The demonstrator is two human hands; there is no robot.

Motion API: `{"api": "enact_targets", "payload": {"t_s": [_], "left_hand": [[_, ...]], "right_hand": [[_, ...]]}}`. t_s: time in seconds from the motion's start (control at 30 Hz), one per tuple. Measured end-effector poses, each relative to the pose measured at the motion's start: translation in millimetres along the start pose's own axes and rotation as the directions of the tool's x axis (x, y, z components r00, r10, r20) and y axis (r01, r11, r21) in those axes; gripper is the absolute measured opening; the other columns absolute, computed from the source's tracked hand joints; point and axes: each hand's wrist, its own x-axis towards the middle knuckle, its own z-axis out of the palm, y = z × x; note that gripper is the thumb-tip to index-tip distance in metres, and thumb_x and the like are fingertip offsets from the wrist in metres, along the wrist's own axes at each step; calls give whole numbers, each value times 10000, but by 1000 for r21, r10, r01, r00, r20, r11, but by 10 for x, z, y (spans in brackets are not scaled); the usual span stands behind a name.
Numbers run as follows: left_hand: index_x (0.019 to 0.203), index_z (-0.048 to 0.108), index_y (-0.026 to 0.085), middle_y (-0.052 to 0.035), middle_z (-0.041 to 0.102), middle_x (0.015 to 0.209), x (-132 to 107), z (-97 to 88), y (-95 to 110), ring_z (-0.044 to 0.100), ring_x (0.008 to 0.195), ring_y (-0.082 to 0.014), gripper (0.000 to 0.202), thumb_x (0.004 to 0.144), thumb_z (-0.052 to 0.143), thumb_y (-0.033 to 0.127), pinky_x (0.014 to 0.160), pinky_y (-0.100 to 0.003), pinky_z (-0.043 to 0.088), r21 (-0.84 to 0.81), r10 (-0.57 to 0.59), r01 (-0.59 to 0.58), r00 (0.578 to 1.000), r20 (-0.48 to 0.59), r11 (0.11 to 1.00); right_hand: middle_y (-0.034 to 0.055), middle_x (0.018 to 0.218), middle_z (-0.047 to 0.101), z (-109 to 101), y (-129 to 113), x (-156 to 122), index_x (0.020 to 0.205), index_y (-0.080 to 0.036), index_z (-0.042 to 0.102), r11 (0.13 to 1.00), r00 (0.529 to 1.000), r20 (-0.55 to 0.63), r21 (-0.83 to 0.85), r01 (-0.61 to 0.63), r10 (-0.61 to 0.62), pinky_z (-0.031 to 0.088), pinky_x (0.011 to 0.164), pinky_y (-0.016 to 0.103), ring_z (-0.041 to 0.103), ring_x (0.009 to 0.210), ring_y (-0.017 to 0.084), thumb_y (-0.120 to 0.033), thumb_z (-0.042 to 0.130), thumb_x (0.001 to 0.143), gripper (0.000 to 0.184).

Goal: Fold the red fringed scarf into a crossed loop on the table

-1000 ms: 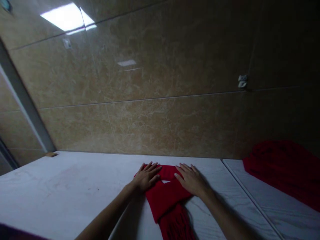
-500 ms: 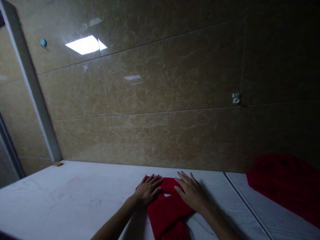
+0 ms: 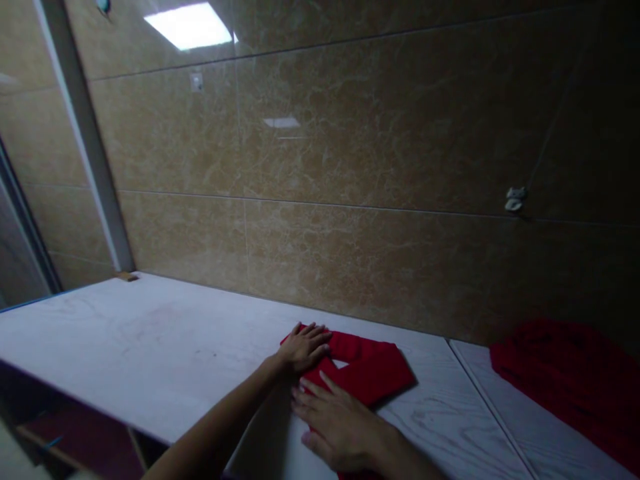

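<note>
A folded red scarf [image 3: 373, 370] lies on a white wood-grain table [image 3: 150, 347], close to the tiled wall. My left hand [image 3: 305, 347] rests flat on the scarf's far left corner, fingers spread. My right hand [image 3: 337, 423] lies flat, fingers stretched out, on the nearer part of the scarf and covers its lower end. Both hands press down on the cloth and grip nothing.
A pile of red cloth [image 3: 570, 387] lies on a second white table [image 3: 505, 427] at the right, with a narrow seam between the tabletops. A glossy brown tiled wall [image 3: 350, 200] runs behind. A grey post [image 3: 85, 140] stands at the left. The table's left edge drops to the floor.
My right hand has slid from the scarf's far right part toward me onto its lower section. The left hand stays on the far corner. The view has swung left.
</note>
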Motion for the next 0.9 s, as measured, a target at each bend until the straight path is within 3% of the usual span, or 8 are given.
{"api": "enact_targets", "payload": {"t_s": [0.07,0.13,0.23,0.37,0.5,0.67,0.77,0.9], "left_hand": [[1587,436,319,-77,362,1689,-3,2,-8,273,1591,-326,586,1075,291,565,1274,-647,154,8,2,-2,1000,11,1000],[1596,423,301,-85,353,1693,-1,5,-19,266,1594,-326,592,1078,281,549,1277,-642,149,12,6,-6,1000,22,1000],[1591,432,305,-85,356,1693,-13,5,-22,269,1593,-325,606,1075,248,565,1276,-642,142,-4,14,-14,1000,5,1000],[1570,469,301,-90,386,1679,-41,6,-8,274,1590,-333,614,1070,244,576,1273,-642,146,-18,22,-22,1000,-18,1000],[1569,472,292,-110,393,1674,-39,13,-17,282,1585,-348,605,1070,249,552,1256,-669,160,-9,33,-34,999,-31,999],[1565,472,279,-136,386,1674,-56,-44,12,287,1580,-372,594,1065,279,535,1233,-715,153,19,47,-47,999,-13,999],[1574,449,247,-150,367,1685,-114,-109,109,225,1597,-388,598,1056,318,516,1230,-733,133,19,52,-51,995,-82,999],[1280,690,225,-131,679,1368,-119,-194,267,575,1342,-313,404,1023,423,385,1150,-498,415,-48,175,-184,974,-144,982]], "right_hand": [[94,1638,391,-86,-5,-7,1558,-214,503,997,997,-67,72,-31,36,93,1300,557,281,1562,284,-446,440,1060,554],[72,1599,466,-183,23,-30,1504,-235,575,976,951,-263,182,-118,164,165,1296,524,356,1532,257,-441,402,1062,518],[113,1514,572,-214,104,-138,1428,-164,647,903,739,-523,310,-298,424,295,1263,477,485,1449,254,-438,371,1024,561],[201,1566,485,88,106,-363,1457,-37,591,805,583,-557,354,-477,591,314,1251,524,434,1483,322,-444,404,968,664],[164,1653,356,446,1,-494,1547,-29,480,687,436,-554,405,-603,709,275,1278,460,284,1563,297,-450,448,942,738],[178,1582,480,349,-34,-649,1491,-60,547,655,389,-558,425,-625,733,342,1229,387,418,1498,261,-364,417,938,645],[194,1302,690,166,-34,-794,1207,-114,707,628,352,-564,427,-650,747,463,1072,376,635,1253,279,-348,389,947,473],[110,887,722,89,-60,-789,811,-210,638,562,329,-498,441,-700,802,466,833,365,677,889,265,-449,499,930,301]]}}
